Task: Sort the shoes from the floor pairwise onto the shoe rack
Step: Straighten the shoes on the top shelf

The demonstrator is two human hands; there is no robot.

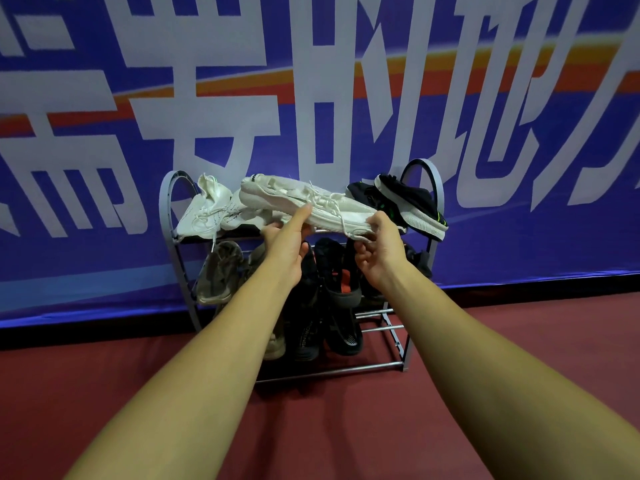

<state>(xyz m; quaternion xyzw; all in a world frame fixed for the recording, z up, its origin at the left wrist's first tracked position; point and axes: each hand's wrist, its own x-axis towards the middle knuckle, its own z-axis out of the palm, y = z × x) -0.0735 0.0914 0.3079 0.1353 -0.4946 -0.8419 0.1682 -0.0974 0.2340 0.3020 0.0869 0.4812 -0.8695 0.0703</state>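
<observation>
White shoe held over the top shelf of the grey shoe rack (165, 206).
Resting white shoe (204, 211) lies on that shelf at the left. Left hand (287, 249) fingers (302, 213) clamp the held white shoe (332, 202) at its middle. Right hand (381, 252) fingers (375, 220) clamp its toe. Black shoe (412, 200) sits on the right.

Bare forearms (221, 341), left hand (287, 249), right hand (379, 252)
</observation>
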